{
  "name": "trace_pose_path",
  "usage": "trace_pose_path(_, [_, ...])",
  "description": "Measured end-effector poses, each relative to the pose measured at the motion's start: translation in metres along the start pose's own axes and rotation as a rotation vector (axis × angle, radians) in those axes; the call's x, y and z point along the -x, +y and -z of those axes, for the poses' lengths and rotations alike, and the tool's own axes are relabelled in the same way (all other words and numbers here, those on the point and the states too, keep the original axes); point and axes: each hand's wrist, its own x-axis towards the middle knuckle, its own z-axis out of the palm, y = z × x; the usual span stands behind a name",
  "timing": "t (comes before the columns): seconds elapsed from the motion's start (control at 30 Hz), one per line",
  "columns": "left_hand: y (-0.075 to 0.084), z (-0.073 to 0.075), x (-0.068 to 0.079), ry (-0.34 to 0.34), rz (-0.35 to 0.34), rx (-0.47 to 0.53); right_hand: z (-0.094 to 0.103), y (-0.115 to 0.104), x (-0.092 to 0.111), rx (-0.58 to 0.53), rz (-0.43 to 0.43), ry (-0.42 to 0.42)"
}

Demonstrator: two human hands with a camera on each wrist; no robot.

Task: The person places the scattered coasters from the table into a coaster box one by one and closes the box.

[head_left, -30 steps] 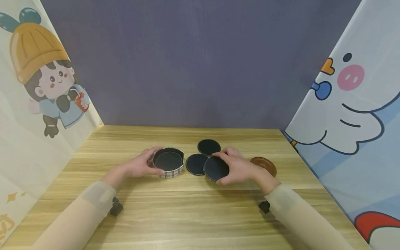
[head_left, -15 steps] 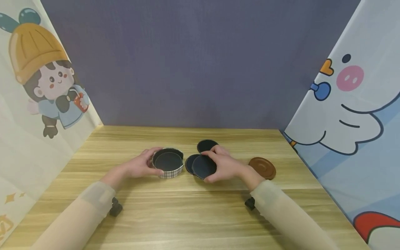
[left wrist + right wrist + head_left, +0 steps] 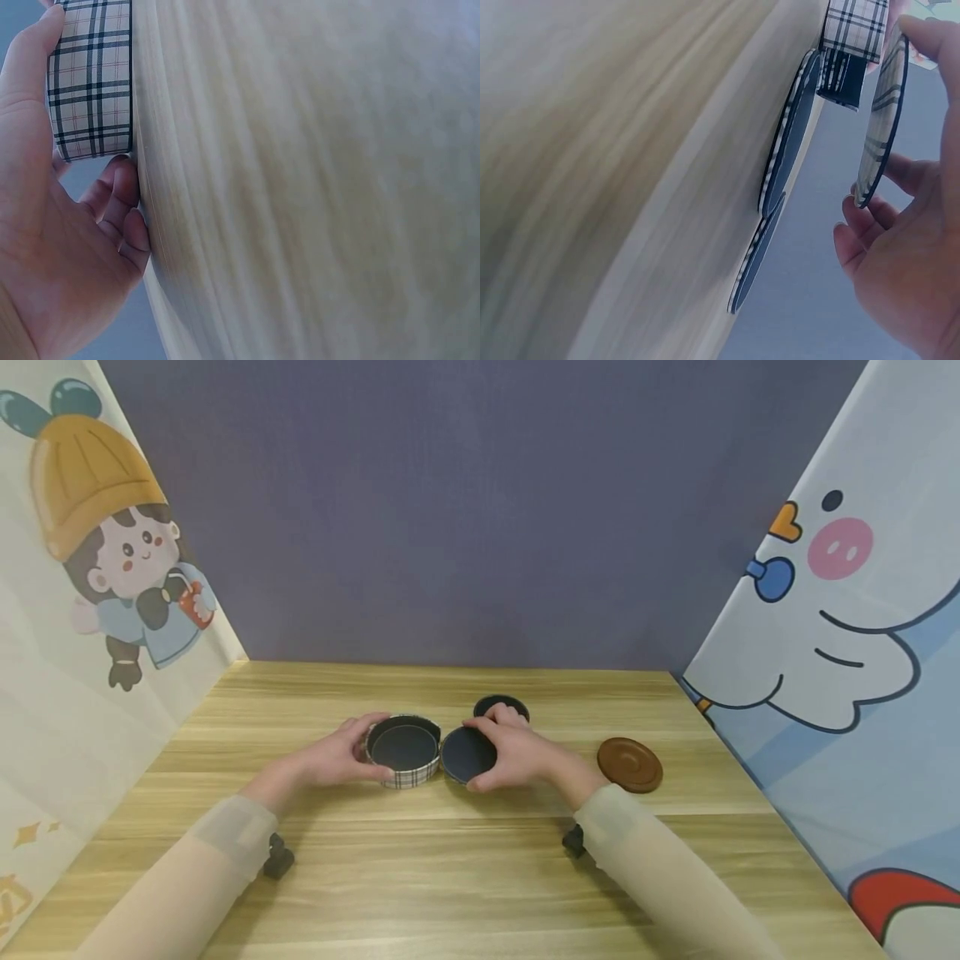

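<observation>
My left hand (image 3: 348, 752) grips the side of a round plaid coaster holder (image 3: 408, 779) with a dark inside, which stands on the table; its plaid wall lies against the fingers in the left wrist view. Between the thumb and fingers of my right hand (image 3: 521, 756) is a round coaster (image 3: 885, 120), dark on top and plaid below. It is raised above the table, right beside the holder's notched edge. Below it lies another coaster (image 3: 789, 142), hidden under the held one in the head view. One more coaster (image 3: 498, 700) lies behind my right hand, partly covered by it.
A brown round lid-like disc (image 3: 630, 765) lies to the right on the wooden table (image 3: 420, 877). A dark grey panel (image 3: 472, 510) rises behind the table, with cartoon-printed panels on both sides.
My right hand has carried the coaster leftward, over the one on the table and up to the holder. My left hand stays on the holder.
</observation>
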Motion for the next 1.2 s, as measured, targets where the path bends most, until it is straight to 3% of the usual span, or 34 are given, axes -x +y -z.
trace_pose_path(1.2, [0.0,0.0,0.0,-0.011,0.004,0.012,-0.013,-0.033,-0.057,-0.009,0.012,-0.014])
